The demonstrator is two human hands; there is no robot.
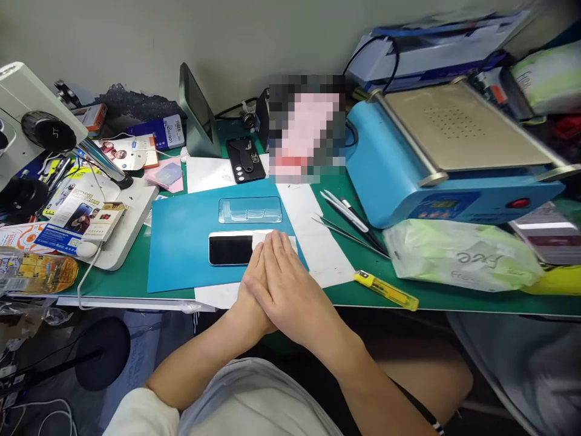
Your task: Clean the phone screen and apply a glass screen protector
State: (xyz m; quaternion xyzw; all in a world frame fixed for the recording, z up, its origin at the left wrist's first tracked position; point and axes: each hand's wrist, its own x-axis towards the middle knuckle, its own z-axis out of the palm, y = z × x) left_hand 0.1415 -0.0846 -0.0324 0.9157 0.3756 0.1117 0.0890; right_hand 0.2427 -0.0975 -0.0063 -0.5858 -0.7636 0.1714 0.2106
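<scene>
A phone (pixel 230 249) with a dark screen and light edge lies face up on the blue mat (pixel 181 242). A white wipe (pixel 260 237) covers its right end. My left hand (pixel 253 297) presses the wipe against the phone, its fingers partly hidden. Over it lies my right hand (pixel 290 287), fingers stretched out side by side and nearly flat, fingertips at the wipe. Just behind the phone rests a clear, dark-edged screen protector (pixel 250 210).
A blue heating machine (pixel 385 163) with a metal plate stands at right. Near it are tweezers (pixel 345 233), a yellow utility knife (pixel 385 290) and a tissue pack (pixel 463 257). A black phone case (pixel 246 160) lies behind the mat; a microscope stand (pixel 129 224) is at left.
</scene>
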